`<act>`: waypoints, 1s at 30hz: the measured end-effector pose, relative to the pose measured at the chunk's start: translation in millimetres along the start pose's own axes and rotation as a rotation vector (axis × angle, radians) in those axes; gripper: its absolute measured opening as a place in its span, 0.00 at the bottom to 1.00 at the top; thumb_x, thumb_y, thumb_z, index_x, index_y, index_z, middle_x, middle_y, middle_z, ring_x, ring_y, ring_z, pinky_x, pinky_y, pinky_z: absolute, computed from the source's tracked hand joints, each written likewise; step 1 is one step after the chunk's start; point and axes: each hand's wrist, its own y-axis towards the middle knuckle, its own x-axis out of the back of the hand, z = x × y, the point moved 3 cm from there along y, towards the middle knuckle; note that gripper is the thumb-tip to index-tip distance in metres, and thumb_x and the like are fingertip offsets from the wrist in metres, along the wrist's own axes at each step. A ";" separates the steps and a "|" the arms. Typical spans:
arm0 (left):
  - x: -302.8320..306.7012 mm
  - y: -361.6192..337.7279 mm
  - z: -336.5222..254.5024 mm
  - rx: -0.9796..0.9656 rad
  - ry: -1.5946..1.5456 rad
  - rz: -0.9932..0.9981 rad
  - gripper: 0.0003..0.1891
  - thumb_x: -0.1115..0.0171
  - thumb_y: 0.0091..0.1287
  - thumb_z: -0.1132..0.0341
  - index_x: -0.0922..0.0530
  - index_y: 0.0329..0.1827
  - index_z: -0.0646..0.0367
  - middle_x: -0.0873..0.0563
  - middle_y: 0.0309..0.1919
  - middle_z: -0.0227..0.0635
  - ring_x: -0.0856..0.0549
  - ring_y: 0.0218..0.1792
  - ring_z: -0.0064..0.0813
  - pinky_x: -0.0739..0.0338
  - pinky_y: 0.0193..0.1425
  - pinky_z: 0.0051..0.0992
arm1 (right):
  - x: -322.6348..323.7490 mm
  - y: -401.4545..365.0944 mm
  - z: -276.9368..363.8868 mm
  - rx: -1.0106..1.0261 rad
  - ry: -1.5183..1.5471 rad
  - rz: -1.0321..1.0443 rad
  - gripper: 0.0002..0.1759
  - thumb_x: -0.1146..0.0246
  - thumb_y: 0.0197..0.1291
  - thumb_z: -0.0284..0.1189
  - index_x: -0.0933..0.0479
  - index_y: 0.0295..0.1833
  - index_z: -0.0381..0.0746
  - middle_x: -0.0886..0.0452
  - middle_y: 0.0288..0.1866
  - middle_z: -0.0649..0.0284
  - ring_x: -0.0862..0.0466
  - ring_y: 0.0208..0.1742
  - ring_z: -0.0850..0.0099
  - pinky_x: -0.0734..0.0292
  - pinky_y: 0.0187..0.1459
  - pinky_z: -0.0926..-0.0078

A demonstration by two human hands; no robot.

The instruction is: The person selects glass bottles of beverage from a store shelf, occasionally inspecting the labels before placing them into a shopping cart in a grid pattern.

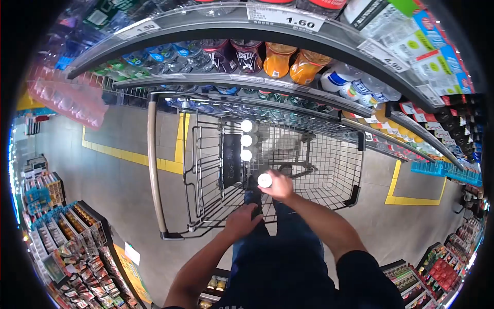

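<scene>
My right hand [278,186] is closed around a bottle with a white cap [264,180], over the near side of a wire shopping cart [329,170]. The bottle's body is mostly hidden under its cap and my fingers. In the cart, three more white-capped bottles [247,140] stand upright in a row by the dark panel [232,159] at the handle end. My left hand [243,221] is by the cart's near rim in front of my legs, thumb and fingers apart, with nothing in it.
Beyond the cart rise store shelves [206,32] with purple and orange drink bottles [279,59] and price tags [286,18]. The cart's handle [153,165] is to the left. Yellow floor lines [134,156] run beside it. Product racks [77,242] stand at lower left and lower right.
</scene>
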 end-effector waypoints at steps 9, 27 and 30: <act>-7.0 -2.9 2.4 0.012 0.107 0.046 0.21 0.33 0.64 0.53 0.21 0.54 0.56 0.14 0.41 0.42 0.13 0.41 0.43 0.17 0.42 0.38 | -128.7 56.5 -33.9 -0.081 -0.107 0.141 0.34 0.25 0.45 0.43 0.26 0.60 0.50 0.15 0.45 0.54 0.12 0.42 0.55 0.17 0.43 0.57; -14.7 -2.1 -8.9 0.169 0.218 0.144 0.19 0.34 0.63 0.50 0.17 0.51 0.51 0.13 0.44 0.41 0.13 0.46 0.45 0.18 0.48 0.45 | -79.6 30.3 -1.8 -0.251 0.070 0.277 0.37 0.36 0.59 0.43 0.39 0.71 0.43 0.23 0.59 0.47 0.21 0.58 0.47 0.21 0.52 0.50; -15.7 -8.8 -10.7 -0.013 0.274 0.030 0.17 0.40 0.71 0.54 0.21 0.53 0.56 0.15 0.41 0.42 0.14 0.43 0.39 0.17 0.42 0.40 | -22.6 17.9 -5.2 -0.225 0.159 0.321 0.37 0.40 0.62 0.47 0.38 0.72 0.42 0.24 0.62 0.44 0.22 0.61 0.46 0.24 0.59 0.52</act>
